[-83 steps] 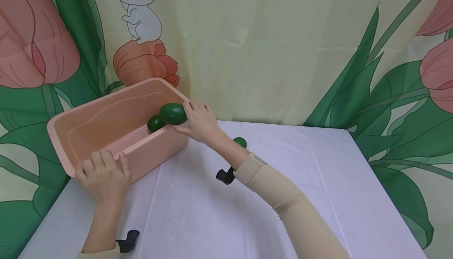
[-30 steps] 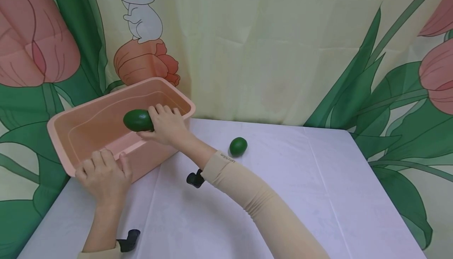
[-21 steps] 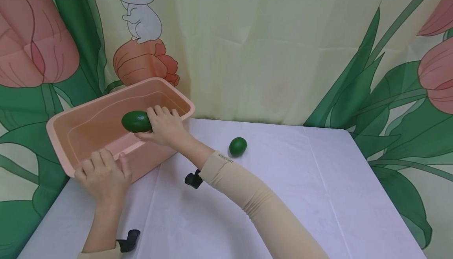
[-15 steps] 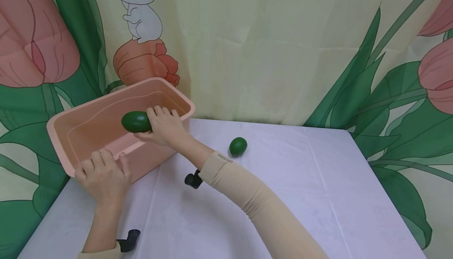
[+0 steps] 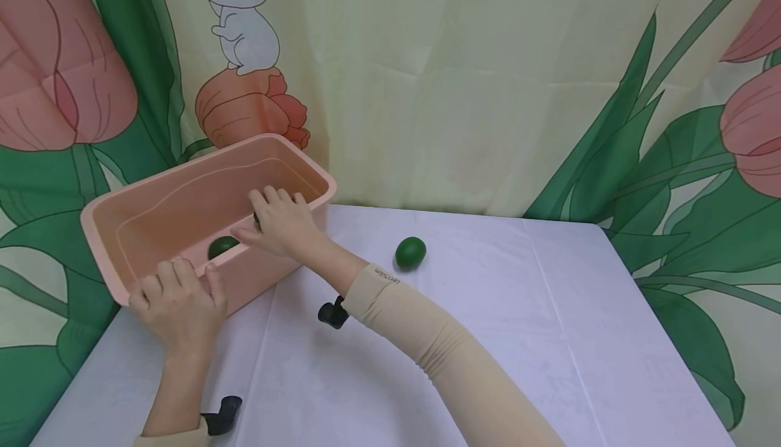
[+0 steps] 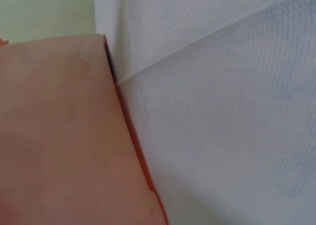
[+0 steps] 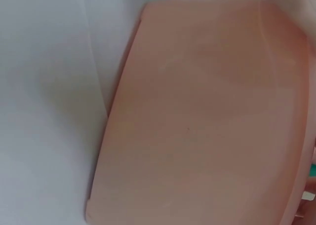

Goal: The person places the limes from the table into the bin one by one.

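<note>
Right hand (image 5: 282, 223), fingers loosely spread and holding nothing, reaches over the near long wall of the pink rectangular plastic tub (image 5: 183, 192); a dark green sliver shows beneath the fingers, probably a second avocado, though the hand hides most of it. Left hand (image 5: 179, 304) grips the tub's near corner, fingers curled over the rim. One dark green egg-shaped avocado (image 5: 222, 247) lies on the tub floor against the near wall, partly hidden by the rim, between the two hands. A further dark green avocado (image 5: 410, 253) rests on the white-clothed table (image 5: 549, 338), towards its rear edge, well apart from the tub and to the right of the right forearm. The tub stands at the table's rear left corner, set askew to the edges. Behind the table hangs a printed backdrop (image 5: 457, 81) of tulips, leaves and a white rabbit. Wrist views show only the tub's outer pink wall (image 6: 59, 136) (image 7: 207, 116) and the cloth.
</note>
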The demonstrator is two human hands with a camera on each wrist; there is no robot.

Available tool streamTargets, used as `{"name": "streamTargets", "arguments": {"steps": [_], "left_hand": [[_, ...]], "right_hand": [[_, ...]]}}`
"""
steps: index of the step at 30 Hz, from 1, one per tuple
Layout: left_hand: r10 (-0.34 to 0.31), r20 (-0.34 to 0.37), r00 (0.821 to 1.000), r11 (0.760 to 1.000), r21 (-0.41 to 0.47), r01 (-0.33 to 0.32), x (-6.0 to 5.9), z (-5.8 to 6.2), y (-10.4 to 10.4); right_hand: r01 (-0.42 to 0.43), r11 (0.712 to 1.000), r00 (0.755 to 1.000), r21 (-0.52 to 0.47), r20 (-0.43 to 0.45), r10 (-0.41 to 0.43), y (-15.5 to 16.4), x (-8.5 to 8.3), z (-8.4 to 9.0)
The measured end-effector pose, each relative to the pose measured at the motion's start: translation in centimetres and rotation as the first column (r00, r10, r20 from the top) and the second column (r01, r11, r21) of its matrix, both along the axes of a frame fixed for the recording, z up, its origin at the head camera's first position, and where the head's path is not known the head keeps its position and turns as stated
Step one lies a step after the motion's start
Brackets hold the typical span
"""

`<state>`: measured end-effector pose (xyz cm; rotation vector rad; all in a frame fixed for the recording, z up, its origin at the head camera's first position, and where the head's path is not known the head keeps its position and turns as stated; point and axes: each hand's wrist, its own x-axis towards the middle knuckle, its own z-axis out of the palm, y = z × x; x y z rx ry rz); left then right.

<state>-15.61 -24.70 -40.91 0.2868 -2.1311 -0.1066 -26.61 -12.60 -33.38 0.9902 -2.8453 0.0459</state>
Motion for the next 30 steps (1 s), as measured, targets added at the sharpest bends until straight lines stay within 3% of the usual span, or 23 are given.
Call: {"name": "streamTargets", "arguments": {"steps": [9,30], "left_hand": [[-0.001,-0.041,0.999,1.0,-0.011,0.001,-0.2,0.0,0.0],[-0.012,0.008,1.0,1.0,0.001,0.012,0.1,0.3,0.0]], "right_hand": [[-0.007,1.0,1.0,-0.024,-0.005,0.007,0.3,-0.1,-0.1],[-0.004,0.998,1.0,-0.068,-0.018,0.003,2.5,-0.2,0.1]]}}
